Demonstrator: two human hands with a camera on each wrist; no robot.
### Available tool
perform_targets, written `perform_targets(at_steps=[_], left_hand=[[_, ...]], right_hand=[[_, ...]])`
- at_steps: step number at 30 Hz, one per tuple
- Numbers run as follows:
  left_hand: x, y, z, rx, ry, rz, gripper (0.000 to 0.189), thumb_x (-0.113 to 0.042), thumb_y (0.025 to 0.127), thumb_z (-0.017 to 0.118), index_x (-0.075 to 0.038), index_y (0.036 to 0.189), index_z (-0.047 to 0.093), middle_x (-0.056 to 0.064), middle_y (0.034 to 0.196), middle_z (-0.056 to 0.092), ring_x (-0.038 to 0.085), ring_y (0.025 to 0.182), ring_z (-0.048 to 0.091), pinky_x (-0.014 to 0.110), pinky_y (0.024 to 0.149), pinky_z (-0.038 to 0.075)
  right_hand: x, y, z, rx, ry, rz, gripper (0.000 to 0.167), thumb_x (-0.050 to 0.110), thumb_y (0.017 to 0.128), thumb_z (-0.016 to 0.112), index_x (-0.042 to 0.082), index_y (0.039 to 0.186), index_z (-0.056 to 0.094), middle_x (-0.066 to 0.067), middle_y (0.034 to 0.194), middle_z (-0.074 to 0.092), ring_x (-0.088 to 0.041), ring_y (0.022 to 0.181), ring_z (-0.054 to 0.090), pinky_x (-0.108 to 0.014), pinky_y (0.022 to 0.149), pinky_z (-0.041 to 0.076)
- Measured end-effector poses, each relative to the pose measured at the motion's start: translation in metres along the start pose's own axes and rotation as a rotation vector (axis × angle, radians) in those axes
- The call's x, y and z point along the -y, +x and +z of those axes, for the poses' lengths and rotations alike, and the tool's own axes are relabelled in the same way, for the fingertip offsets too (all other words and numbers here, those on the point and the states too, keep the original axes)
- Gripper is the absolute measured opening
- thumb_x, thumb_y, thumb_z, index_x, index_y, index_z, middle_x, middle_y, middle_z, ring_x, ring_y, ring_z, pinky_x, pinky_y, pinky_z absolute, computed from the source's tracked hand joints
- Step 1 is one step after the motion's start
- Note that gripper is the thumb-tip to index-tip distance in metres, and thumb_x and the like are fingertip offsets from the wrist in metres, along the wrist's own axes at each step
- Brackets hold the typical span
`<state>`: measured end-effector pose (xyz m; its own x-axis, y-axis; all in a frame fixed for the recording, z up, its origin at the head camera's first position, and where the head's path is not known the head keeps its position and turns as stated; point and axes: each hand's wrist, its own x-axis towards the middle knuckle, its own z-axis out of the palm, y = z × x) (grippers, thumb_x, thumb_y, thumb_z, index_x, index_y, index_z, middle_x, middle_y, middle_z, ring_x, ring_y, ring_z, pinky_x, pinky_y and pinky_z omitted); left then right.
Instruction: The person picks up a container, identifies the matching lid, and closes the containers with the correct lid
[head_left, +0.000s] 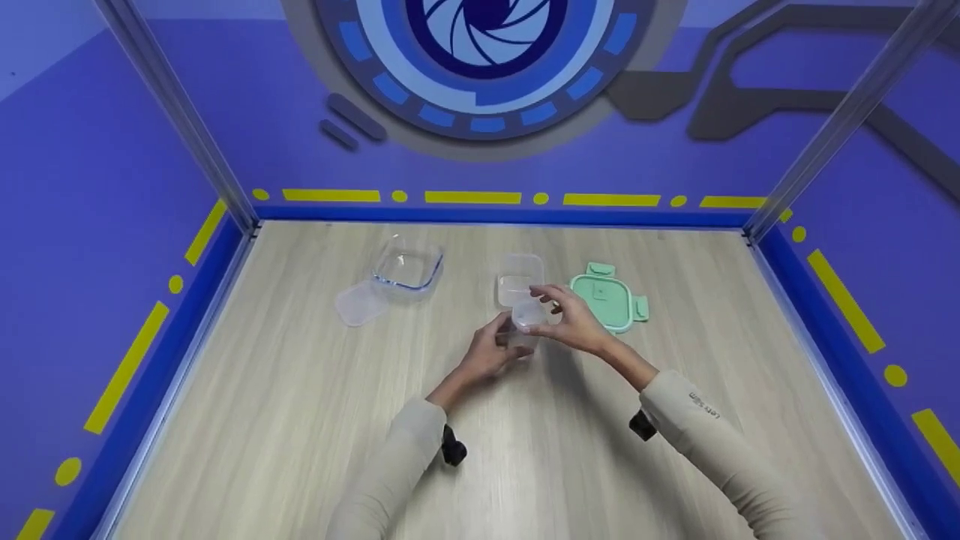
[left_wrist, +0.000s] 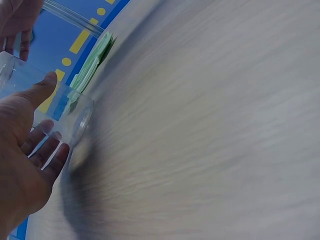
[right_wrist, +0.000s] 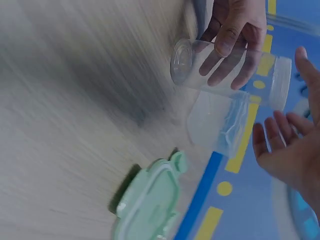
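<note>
My left hand (head_left: 486,354) grips a clear cylindrical jar (right_wrist: 205,65) by its side, thumb and fingers round the wall, raised above the table. A translucent lid (right_wrist: 281,84) sits on the jar's top. Around that lid, my right hand (head_left: 576,324) is spread with loosely bent fingers; in the right wrist view its thumb and fingertips stand slightly apart from the lid. Just beyond the hands is a clear rectangular container (head_left: 523,271). To the right lies a green lid (head_left: 606,304) with side clips.
At the back left a square glass container (head_left: 411,274) stands on the wooden table (head_left: 300,420). Beside it lies a translucent square lid (head_left: 360,304). Blue walls (head_left: 480,169) with metal corner posts (head_left: 832,142) enclose the table at the back and sides.
</note>
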<state>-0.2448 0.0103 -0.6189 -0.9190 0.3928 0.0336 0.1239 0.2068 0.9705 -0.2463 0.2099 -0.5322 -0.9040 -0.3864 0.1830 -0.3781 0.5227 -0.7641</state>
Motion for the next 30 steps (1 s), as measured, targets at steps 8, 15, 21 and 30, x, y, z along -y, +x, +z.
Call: perform_targets(at_steps=[8,15,21,30], left_hand=[[0.003,-0.001,-0.001,0.001,0.022,0.014,0.067,-0.017,0.091,0.079,-0.01,0.15,0.046,0.019,0.141,0.059,0.036,0.126,0.063,0.048,0.106,0.052],[0.002,-0.002,-0.001,0.006,0.01,0.02,0.068,-0.015,0.092,0.077,-0.008,0.151,0.044,0.021,0.144,0.057,0.037,0.126,0.062,0.05,0.106,0.052],[0.003,-0.005,0.001,-0.001,0.014,0.014,0.067,-0.015,0.092,0.077,-0.009,0.151,0.045,0.021,0.143,0.058,0.037,0.125,0.063,0.049,0.105,0.053],[0.004,-0.002,0.001,-0.012,0.002,0.031,0.065,-0.013,0.09,0.079,-0.011,0.148,0.049,0.018,0.14,0.061,0.032,0.122,0.066,0.044,0.103,0.055]], right_hand=[[-0.019,0.0,0.004,0.111,0.336,0.176,0.067,0.013,0.086,0.082,0.004,0.146,0.053,-0.017,0.146,0.057,-0.035,0.121,0.054,-0.035,0.099,0.05],[-0.024,-0.002,0.01,0.023,0.343,0.117,0.06,0.009,0.086,0.081,-0.002,0.141,0.057,-0.02,0.139,0.061,-0.026,0.112,0.058,-0.024,0.091,0.05],[-0.021,-0.011,0.025,-0.108,0.314,0.116,0.058,0.005,0.084,0.082,-0.002,0.137,0.059,-0.021,0.132,0.064,-0.03,0.115,0.058,-0.042,0.095,0.051],[-0.012,-0.012,0.043,-0.272,0.284,0.199,0.059,0.012,0.08,0.088,-0.001,0.128,0.056,-0.018,0.123,0.063,-0.03,0.116,0.057,-0.053,0.097,0.049]])
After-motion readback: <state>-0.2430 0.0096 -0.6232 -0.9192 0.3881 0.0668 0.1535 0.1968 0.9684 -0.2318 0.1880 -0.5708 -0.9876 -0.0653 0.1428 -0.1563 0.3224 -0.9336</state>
